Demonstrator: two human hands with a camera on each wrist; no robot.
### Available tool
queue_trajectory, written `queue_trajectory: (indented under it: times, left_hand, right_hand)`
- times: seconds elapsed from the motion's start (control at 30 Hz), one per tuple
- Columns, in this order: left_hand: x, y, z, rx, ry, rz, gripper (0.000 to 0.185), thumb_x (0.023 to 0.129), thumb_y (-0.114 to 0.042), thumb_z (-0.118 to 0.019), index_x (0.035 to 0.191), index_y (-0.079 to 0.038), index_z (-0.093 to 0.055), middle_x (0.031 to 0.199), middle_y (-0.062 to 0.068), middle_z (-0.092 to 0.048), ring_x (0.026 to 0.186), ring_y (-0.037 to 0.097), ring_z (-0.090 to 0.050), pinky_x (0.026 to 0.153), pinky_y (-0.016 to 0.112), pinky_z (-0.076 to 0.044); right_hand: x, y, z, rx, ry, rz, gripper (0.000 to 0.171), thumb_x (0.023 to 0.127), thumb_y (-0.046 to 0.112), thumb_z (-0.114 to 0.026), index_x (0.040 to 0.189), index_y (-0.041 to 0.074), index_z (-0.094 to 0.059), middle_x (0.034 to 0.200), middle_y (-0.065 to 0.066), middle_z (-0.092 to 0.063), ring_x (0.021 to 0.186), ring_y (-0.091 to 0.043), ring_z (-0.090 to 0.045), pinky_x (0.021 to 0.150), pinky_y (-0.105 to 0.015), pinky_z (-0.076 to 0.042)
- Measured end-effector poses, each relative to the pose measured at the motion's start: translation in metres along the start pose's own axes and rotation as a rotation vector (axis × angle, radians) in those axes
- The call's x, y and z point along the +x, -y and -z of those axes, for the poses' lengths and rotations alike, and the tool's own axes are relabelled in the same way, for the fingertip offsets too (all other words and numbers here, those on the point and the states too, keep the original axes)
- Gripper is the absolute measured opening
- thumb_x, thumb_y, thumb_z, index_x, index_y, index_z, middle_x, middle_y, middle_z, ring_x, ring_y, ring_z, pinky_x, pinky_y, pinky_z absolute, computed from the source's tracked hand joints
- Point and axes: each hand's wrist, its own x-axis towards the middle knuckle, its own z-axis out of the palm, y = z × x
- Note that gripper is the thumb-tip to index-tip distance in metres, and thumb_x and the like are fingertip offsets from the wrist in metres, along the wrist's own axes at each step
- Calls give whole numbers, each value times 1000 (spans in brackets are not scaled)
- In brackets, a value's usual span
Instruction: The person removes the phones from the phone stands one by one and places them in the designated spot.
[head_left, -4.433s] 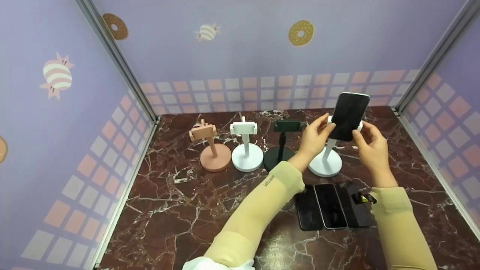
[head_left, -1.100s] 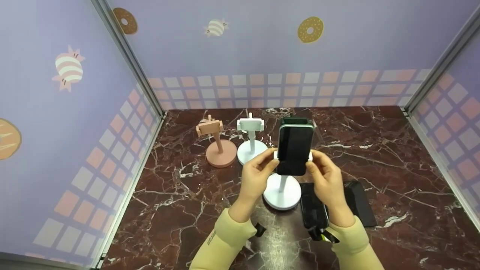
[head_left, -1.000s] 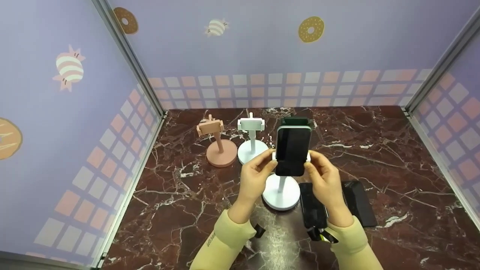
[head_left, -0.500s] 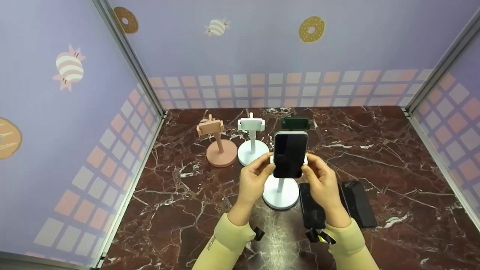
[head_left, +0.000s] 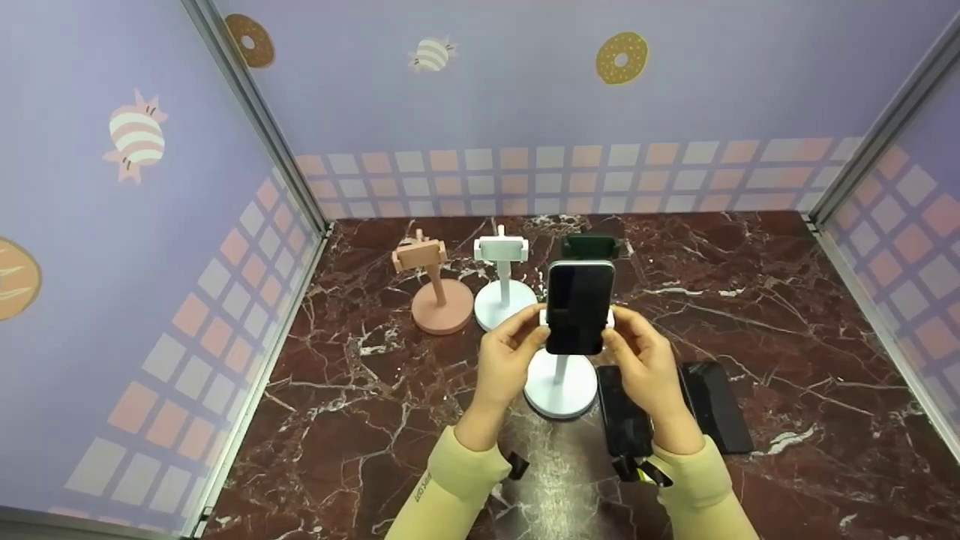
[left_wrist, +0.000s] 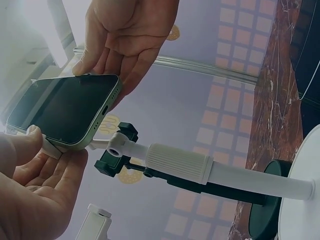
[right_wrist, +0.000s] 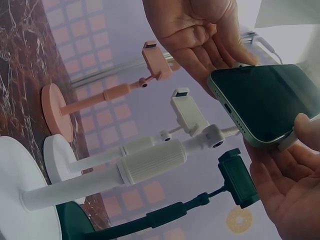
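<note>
A black-screened smartphone [head_left: 580,307] with a pale green edge sits in the clamp of a white phone stand [head_left: 561,386]. At the clamp's left side, my left hand [head_left: 504,367] pinches it, thumb in front near the phone's edge. My right hand [head_left: 646,375] grips the opposite side the same way. In the left wrist view the phone [left_wrist: 67,107] lies between both hands, the stand's ribbed collar [left_wrist: 177,162] below it. The right wrist view shows the phone's green frame [right_wrist: 240,127] and a white clamp arm [right_wrist: 288,141]. Most of the clamp is hidden behind the phone.
Behind stand a pink phone stand [head_left: 442,306], another white stand [head_left: 504,300] and a dark green one [head_left: 590,246], partly hidden by the phone. More phones lie flat at right, including a black phone [head_left: 720,409]; my right hand and wrist partly cover them.
Since the earliest frame, the white stand with its phone has come from the back right to the front middle. Within the last second the phone's top has dropped slightly; both hands keep their hold.
</note>
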Motion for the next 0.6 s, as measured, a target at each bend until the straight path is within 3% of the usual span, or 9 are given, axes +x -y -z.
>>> queue_trajectory:
  times: [0.2,0.47,0.6]
  left_hand:
    - [0,1,1,2,-7,3,34,94,6,-67,125,20,-61,119,38,-67,99,-1,-68,87,18,-59]
    - [0,0,0,-11,-1,-7,35,95,4,-68,125,20,-61,119,39,-67,100,-1,-68,88,19,-59]
    - [0,0,0,-11,-1,1,35,95,6,-67,125,20,-61,118,38,-67,99,0,-68,87,18,-58]
  right_hand:
    - [6,8,-2,1,16,28,38,95,-14,-60,131,-21,-52,121,16,-67,105,-2,-68,87,-15,-57]
    - [21,28,-7,-145,36,157,71,88,-16,-69,151,-9,-39,137,-23,-57,121,-5,-61,97,-18,-55]
    - [28,38,-9,-272,18,227,83,83,-13,-76,154,-8,-33,148,-28,-50,136,-8,-52,107,-19,-47]
